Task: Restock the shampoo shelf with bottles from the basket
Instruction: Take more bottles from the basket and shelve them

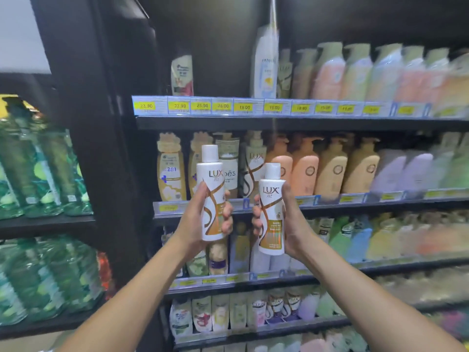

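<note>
My left hand [195, 219] grips a white LUX shampoo bottle [212, 174] with a gold swirl, held upright in front of the second shelf [355, 203]. My right hand [291, 222] grips a second, like LUX bottle [271, 199], upright and a little lower, about a hand's width to the right of the first. Both bottles are raised before the row of bottles on that shelf, close to a pump-top LUX bottle [255, 161] standing there. The basket is out of view.
The top shelf [253, 123] carries yellow price tags and has a wide gap at its left, beside a lone bottle [182, 76]. Lower shelves are packed with bottles. A dark upright post [83, 123] separates a left bay of green refill packs [38, 168].
</note>
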`<state>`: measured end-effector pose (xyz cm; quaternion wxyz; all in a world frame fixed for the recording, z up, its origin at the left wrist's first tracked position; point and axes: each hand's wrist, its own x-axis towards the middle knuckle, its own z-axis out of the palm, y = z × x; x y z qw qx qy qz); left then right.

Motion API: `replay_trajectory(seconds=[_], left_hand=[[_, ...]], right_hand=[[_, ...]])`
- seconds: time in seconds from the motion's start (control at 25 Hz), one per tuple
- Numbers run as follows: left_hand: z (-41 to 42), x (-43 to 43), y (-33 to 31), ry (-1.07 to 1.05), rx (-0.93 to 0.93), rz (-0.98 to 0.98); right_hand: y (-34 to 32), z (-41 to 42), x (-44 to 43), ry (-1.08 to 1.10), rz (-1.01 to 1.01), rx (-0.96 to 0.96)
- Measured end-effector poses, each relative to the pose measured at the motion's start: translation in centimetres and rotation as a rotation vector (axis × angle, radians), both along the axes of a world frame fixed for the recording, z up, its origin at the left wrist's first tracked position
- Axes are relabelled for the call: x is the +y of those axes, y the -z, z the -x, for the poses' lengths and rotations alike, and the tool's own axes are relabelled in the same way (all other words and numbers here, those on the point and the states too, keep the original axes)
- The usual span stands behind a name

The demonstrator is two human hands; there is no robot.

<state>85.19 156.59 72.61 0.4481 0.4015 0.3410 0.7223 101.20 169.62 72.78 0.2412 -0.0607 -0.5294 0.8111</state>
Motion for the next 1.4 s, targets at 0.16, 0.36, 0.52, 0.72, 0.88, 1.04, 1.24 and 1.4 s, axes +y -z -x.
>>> replay_trajectory(seconds=[0.16,0.36,0.52,0.72,0.88,1.04,1.24,1.4], left_hand=[[-0.2,2.4,-4.8,0.059,0.102,-0.066],[0.3,4.1,-9.7,0.085,0.121,-0.130],[1.4,4.8,-12.3,0.101,0.154,-0.161],[2.8,6.3,-15.1,0.094,0.195,-0.170],[3.0,8.1,-16.9,0.055,0.206,-0.200],[3.6,9.9,-18.0,-0.006,0.186,-0.263],[3.7,10.3,-17.9,0.008,0.202,-0.306],[3.6,10.4,-17.8,-0.027,0.201,-0.306]], right_hand=[[-4.4,-0.7,1.5,0.030,-0.084,0.068],[-9.7,-0.6,3.1,0.047,-0.189,0.138],[-13.7,-0.1,4.2,0.088,-0.280,0.136],[-19.0,-0.2,5.9,0.185,-0.385,0.222],[-24.8,-1.1,9.2,0.289,-0.497,0.269],[-29.9,-1.4,14.3,0.482,-0.907,0.122],[-30.2,0.6,18.4,0.625,-1.138,-0.120],[-28.6,1.9,20.1,0.594,-1.263,-0.215]])
